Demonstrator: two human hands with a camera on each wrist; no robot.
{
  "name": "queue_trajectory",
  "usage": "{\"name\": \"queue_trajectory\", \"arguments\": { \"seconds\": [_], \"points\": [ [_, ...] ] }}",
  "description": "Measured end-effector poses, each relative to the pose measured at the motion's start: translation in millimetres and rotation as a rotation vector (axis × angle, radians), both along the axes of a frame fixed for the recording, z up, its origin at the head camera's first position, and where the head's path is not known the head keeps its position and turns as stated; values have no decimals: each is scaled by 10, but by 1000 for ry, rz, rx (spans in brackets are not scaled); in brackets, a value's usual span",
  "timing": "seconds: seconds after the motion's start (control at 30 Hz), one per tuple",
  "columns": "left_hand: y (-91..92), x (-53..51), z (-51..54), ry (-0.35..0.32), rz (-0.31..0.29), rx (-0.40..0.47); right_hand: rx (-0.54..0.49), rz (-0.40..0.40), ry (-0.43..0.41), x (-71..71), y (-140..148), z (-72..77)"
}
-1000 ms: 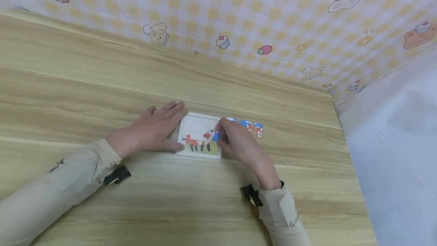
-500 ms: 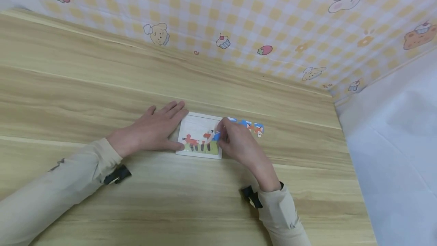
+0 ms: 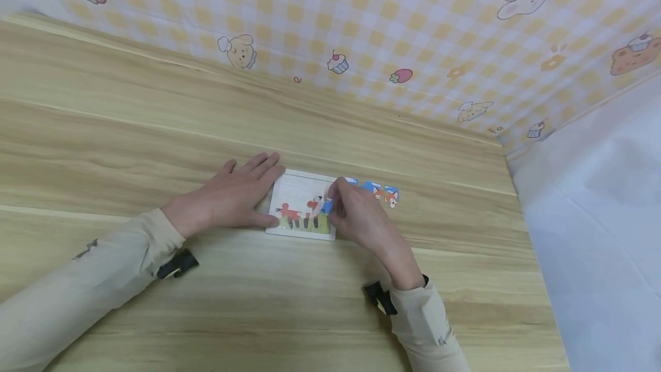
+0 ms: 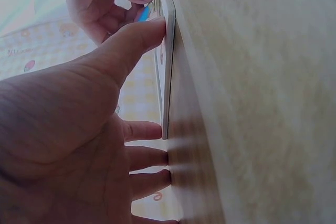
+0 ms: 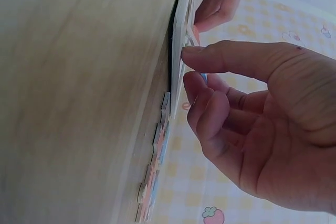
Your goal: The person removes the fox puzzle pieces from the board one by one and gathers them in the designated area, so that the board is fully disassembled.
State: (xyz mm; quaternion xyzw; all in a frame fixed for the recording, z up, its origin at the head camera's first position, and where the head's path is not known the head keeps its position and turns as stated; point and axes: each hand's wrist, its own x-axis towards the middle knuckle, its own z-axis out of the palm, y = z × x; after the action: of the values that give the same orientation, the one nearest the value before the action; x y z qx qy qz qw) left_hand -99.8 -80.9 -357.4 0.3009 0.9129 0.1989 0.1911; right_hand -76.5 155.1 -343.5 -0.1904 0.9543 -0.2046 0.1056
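Observation:
A white puzzle tray lies flat on the wooden table, with joined pieces showing an orange animal and green ground along its lower part. The left hand is spread palm down, its thumb and index finger touching the tray's left side. At the tray's right side the right hand pinches a blue puzzle piece between thumb and curled fingers. In the right wrist view a bit of blue shows between the fingertips; most of that piece is hidden by the hand.
Several loose puzzle pieces with blue sky and orange fox heads lie right of the tray, beyond the right hand. A checked cloth with cartoon prints rises behind the table. A pale surface is beyond the table's right edge.
The blue piece at the right fingertips has shifted slightly within the tray. Both hands stay in nearly the same place.

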Motion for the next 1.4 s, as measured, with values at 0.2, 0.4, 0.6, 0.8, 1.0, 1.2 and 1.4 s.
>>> {"name": "queue_trajectory", "arguments": {
  "seconds": [0.2, 0.4, 0.6, 0.8, 1.0, 1.2, 1.4],
  "points": [
    [-9, 2, 4, 2, -3, 5, 29, 18, 12, -1, 3, 8],
    [-15, 8, 12, 2, -4, 8, 49, 31, 3, -2, 17, 11],
    [-21, 13, 17, 1, -7, 13, 53, 30, -6, -18, 83, 35],
    [-22, 16, 21, -1, -9, 12, 39, 20, 22, -33, 202, 99],
    [-22, 11, 19, -11, 1, 18, 14, -5, -10, -55, 312, 136],
    [-16, 3, 18, -15, 7, 12, -6, -54, -44, -63, 448, 160],
    [-10, 0, 15, -13, 7, 7, -5, -103, -74, -60, 649, 198]
  ]
}}
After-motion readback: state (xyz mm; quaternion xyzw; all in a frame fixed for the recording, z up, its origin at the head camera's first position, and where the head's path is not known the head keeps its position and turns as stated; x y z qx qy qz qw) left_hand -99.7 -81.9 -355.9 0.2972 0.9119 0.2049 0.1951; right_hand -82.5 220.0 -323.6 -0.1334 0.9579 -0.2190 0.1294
